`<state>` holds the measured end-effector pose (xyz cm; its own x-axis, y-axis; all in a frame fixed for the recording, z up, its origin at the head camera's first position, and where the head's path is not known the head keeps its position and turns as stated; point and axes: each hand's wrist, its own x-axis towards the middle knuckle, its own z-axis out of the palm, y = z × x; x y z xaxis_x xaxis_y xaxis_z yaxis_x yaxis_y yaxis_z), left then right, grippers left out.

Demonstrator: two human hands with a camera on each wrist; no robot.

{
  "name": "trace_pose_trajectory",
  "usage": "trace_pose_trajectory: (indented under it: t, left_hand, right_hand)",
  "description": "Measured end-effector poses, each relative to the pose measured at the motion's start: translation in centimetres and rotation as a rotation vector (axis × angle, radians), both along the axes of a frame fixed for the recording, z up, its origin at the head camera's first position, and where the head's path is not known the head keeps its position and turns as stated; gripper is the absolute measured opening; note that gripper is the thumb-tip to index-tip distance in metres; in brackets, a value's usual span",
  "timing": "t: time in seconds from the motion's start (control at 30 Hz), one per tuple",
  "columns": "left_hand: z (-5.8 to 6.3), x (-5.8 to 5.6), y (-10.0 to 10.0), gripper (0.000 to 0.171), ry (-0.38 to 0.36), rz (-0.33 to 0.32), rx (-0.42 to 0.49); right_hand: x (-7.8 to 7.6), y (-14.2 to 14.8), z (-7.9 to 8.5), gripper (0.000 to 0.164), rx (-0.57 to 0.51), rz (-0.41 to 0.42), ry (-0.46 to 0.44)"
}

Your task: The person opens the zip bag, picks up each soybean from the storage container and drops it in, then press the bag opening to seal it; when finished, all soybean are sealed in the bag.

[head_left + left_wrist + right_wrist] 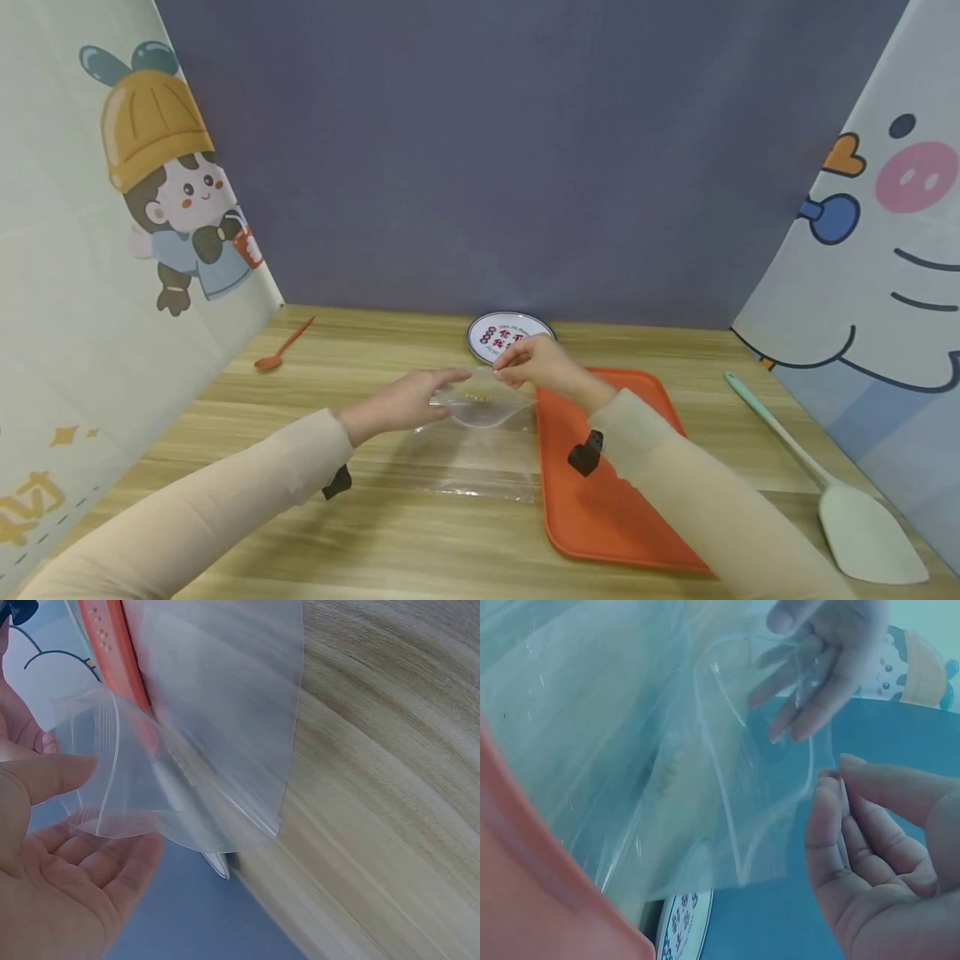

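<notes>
A clear zip-lock bag [480, 454] lies toward me on the table with its mouth lifted and spread apart. My right hand [542, 367] pinches the far edge of the mouth between thumb and fingertips, as the right wrist view also shows. On the left side of the mouth, my left hand [408, 404] has its fingers fairly straight against the plastic. In the left wrist view its thumb [64, 776] stands apart from the fingers, across the zip strip. Small yellowish marks show near the mouth; whether they are print or contents is unclear.
An orange tray [558, 517] lies right of the bag, partly under my right arm. Behind the bag is a round plate [487, 329] with red lettering. An orange-red spoon [270, 362] lies at the far left, a pale green spatula [862, 529] at the right. Upright panels surround the table.
</notes>
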<state>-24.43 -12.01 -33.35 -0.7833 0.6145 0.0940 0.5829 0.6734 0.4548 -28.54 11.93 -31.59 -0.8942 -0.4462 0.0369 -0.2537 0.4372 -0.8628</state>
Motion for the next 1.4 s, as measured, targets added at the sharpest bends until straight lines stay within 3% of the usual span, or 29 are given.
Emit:
trace_pose_trajectory:
  t: [0.27, 0.47, 0.67, 1.17, 1.4]
  left_hand:
    - [-0.1, -0.1, 0.1, 0.061, -0.034, -0.006, 0.023]
    - [-0.2, -0.1, 0.0, 0.061, -0.032, 0.006, 0.029]
    - [-0.1, 0.0, 0.1, 0.061, -0.041, 0.008, 0.03]
    - [-0.5, -0.1, 0.3, 0.06, 0.017, 0.008, 0.018]
    - [-0.5, -0.1, 0.3, 0.059, -0.013, 0.025, 0.014]
  right_hand:
    - [0.2, -1.1, -0.1, 0.013, 0.102, -0.042, 0.084]
    - [0.4, -0.3, 0.0, 0.014, 0.059, -0.037, 0.078]
    - [0.2, 2.3, -0.2, 0.018, 0.032, -0.069, 0.047]
    - [-0.1, 10.0, -1.3, 0.023, 0.103, -0.117, 0.018]
    - [0.3, 13.0, -1.9, 0.029, 0.179, -0.11, -0.052]
